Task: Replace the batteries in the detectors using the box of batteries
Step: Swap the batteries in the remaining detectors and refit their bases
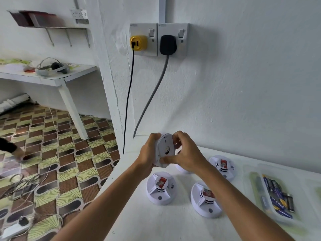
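Observation:
I hold a white round detector (165,148) upright above the white table, its back side facing me. My left hand (149,152) grips its left edge; my right hand (186,153) grips its right edge, thumb across the bottom rim. Three more white detectors lie face up on the table: one at the front left (160,188), one at the front middle (205,200), one further back (223,166). Part of another white piece (181,168) shows under my right wrist. A clear plastic box (257,192) at the right holds several blue batteries (276,193).
The white table (156,223) stands against a white wall with two sockets, a yellow plug (138,42) and a black plug (167,44), whose cables hang behind the table. Left of the table is patterned floor with cables; another person's hand (19,153) reaches down there.

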